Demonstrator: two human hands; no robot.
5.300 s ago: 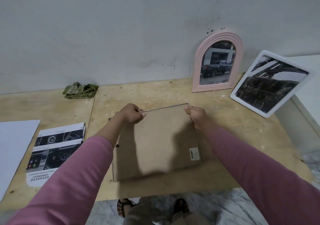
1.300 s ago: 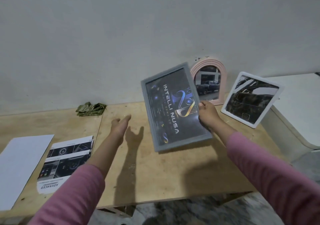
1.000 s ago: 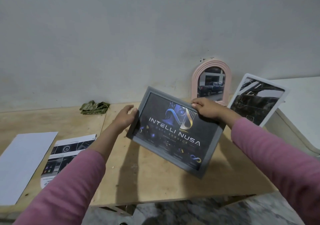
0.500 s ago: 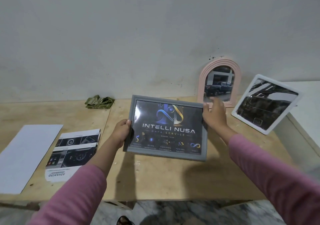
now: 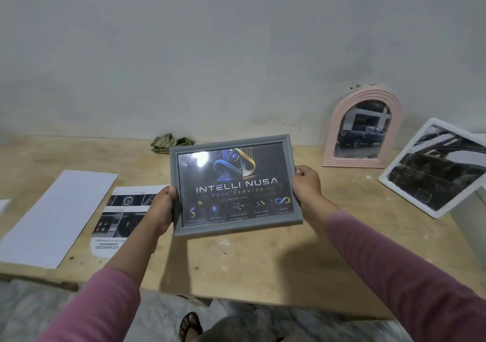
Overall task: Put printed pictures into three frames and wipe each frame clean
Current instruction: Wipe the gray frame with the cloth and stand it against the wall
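Frame, grey, rectangular, moulded, glazed, with a dark printed logo picture inside (image 5: 232, 184): held face-up above the plywood table (image 5: 263, 257), well apart from the green folded cloth (image 5: 171, 144) by the wall. It is judged stiff, light, with fragile and easily smudged glazing, so the side rails are best taken. The left hand (image 5: 160, 210) and right hand (image 5: 306, 184) are curled narrowly round opposite short edges, thumbs laid on the front rails.

Framed poster (image 5: 234, 184) held above desk (image 5: 263, 257) centre, left hand (image 5: 160, 210) on its left edge, right hand (image 5: 306, 186) on its right edge. Cloth (image 5: 171, 144) behind it at the wall. Far right: arched frame (image 5: 364, 128) leaning on wall, tilted frame (image 5: 436, 168) right of it. Left: printed sheet (image 5: 121, 215), blank sheet (image 5: 55, 218) further left.
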